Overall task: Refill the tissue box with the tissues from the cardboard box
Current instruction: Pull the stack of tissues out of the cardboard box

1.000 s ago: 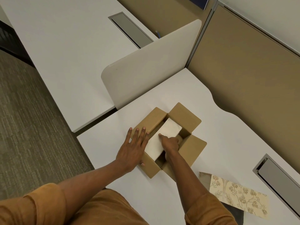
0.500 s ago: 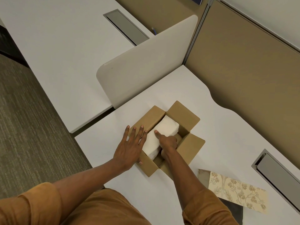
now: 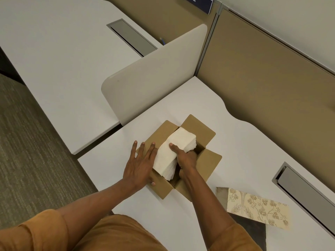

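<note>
My right hand [image 3: 186,157] grips a white tissue stack [image 3: 173,153], lifted partway above the open cardboard box [image 3: 206,163]. My left hand [image 3: 139,167] lies flat, fingers spread, on the box's left flap. Next: carry the stack to the floral tissue box [image 3: 257,207], right of the cardboard box.

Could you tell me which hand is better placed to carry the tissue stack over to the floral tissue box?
The right hand. It already grips the white tissue stack, and the cream floral tissue box lies on its side of the brown cardboard box. The left hand lies flat, steadying the carton.
</note>
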Demonstrator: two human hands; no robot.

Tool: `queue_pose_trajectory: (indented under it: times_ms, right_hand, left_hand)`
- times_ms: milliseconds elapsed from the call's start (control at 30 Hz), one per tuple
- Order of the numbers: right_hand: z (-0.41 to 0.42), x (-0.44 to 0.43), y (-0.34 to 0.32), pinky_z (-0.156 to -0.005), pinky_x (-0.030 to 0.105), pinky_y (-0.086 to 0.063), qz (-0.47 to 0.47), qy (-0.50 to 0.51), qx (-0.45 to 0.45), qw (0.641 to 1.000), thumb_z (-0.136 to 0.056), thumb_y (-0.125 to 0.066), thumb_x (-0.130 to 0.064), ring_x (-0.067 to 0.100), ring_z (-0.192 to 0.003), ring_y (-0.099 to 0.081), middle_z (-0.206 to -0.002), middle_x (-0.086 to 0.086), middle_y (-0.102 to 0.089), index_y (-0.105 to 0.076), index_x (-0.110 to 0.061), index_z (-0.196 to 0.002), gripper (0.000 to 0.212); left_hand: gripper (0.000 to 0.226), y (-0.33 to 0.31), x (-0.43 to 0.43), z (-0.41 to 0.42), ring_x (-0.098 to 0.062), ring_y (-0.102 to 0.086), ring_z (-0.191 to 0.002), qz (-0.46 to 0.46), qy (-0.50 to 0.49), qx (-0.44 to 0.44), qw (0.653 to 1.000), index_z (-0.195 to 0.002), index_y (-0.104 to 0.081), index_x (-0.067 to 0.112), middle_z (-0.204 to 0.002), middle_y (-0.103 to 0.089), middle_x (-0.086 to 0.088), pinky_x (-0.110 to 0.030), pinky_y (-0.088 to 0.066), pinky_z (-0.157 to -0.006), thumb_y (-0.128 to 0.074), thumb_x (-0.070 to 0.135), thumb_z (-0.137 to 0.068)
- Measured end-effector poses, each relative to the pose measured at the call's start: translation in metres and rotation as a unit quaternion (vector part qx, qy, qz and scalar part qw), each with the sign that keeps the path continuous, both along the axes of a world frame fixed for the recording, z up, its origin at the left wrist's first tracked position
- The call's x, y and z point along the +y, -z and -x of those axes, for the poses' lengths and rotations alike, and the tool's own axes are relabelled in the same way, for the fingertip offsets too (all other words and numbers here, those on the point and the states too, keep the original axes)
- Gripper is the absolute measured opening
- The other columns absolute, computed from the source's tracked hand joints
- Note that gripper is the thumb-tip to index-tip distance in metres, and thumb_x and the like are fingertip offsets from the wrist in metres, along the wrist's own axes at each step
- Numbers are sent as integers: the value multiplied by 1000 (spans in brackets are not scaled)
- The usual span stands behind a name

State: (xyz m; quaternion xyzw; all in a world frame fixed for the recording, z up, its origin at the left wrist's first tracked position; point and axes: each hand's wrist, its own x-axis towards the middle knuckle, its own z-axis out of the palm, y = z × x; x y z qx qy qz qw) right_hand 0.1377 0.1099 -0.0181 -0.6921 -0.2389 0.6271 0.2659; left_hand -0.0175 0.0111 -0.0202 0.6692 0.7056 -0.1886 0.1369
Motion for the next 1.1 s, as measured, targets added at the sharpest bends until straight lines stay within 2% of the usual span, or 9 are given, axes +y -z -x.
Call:
queue_pose_trajectory:
  times_ms: [200, 333, 500, 633, 700, 833, 900, 1000, 1100]
  right_hand:
    - [-11, -5, -23, -101, 51, -62, -34, -34, -9, 999, -70, -101, -38, 26, -112, -74, -125, 4, -78, -68, -11, -131, 74]
    - [-24, -15, -49, -102, 54, -62, -55, -53, -1, 997, -74, -99, -40, 27, -115, -74, -127, 4, -74, -57, -13, -137, 81]
    - [-49, -32, -82, -103, 57, -63, -75, -32, 55, 995, -79, -96, -37, 29, -113, -77, -129, 7, -76, -57, -15, -135, 73]
    - [-68, -52, -98, -104, 59, -63, -74, -12, 80, 994, -69, -92, -47, 33, -113, -79, -126, 10, -79, -60, -14, -136, 81]
    - [-77, -63, -103, -104, 60, -62, -77, 1, 96, 992, -70, -90, -48, 33, -110, -81, -124, 10, -80, -60, -15, -135, 78]
    - [-91, -84, -112, -100, 61, -65, -90, 28, 107, 990, -69, -91, -50, 30, -104, -84, -123, 9, -81, -59, -18, -136, 81]
    - [-95, -94, -115, -100, 60, -65, -101, 39, 82, 991, -63, -91, -57, 30, -105, -83, -124, 8, -79, -58, -20, -134, 86]
    - [-103, -109, -117, -98, 61, -66, -125, 77, 56, 988, -63, -89, -61, 30, -109, -81, -126, 7, -77, -60, -22, -132, 85]
    - [-113, -123, -116, -92, 58, -68, -133, 122, 47, 982, -64, -89, -60, 30, -109, -81, -127, 8, -77, -60, -21, -135, 86]
  left_hand:
    - [140, -7, 2, -1, -47, -4, -171, 2, 2, -1, 1000, -174, -7, 17, -186, -6, -12, -69, 16, -132, -78, 85, -74]
    - [136, -17, 2, -2, -45, -3, -171, 6, -8, -25, 1000, -173, -12, 19, -186, -9, -12, -67, 19, -131, -83, 80, -74]
    - [109, -40, -4, -13, -39, -1, -172, -24, -43, -59, 997, -170, -20, 15, -185, -14, -11, -62, 10, -137, -88, 35, -87]
    - [65, -65, -3, -28, -34, -43, -157, -121, -141, -277, 943, -156, -48, 13, -162, -53, -8, -47, -31, -132, -70, 3, -95]
    - [31, -88, 1, -42, -25, -60, -140, -91, -270, -443, 850, -144, -57, 20, -146, -66, -1, -41, -51, -113, -57, 25, -113]
    - [71, -127, 7, -74, -8, -80, -106, 76, -331, -617, 710, -118, -74, 54, -112, -84, 15, -29, -63, -90, -28, 97, -87]
    - [72, -132, 5, -86, -7, -82, -100, 111, -304, -650, 687, -118, -70, 60, -111, -84, 15, -24, -66, -79, -36, 107, -75]
    - [107, -123, -3, -102, -4, -80, -105, 115, -258, -658, 698, -142, -48, 39, -127, -76, 13, -32, -69, -88, -65, 105, -60]
    - [94, -117, -13, -114, -1, -78, -109, 130, -202, -667, 705, -142, -40, 49, -128, -72, 22, -31, -69, -88, -79, 90, -67]
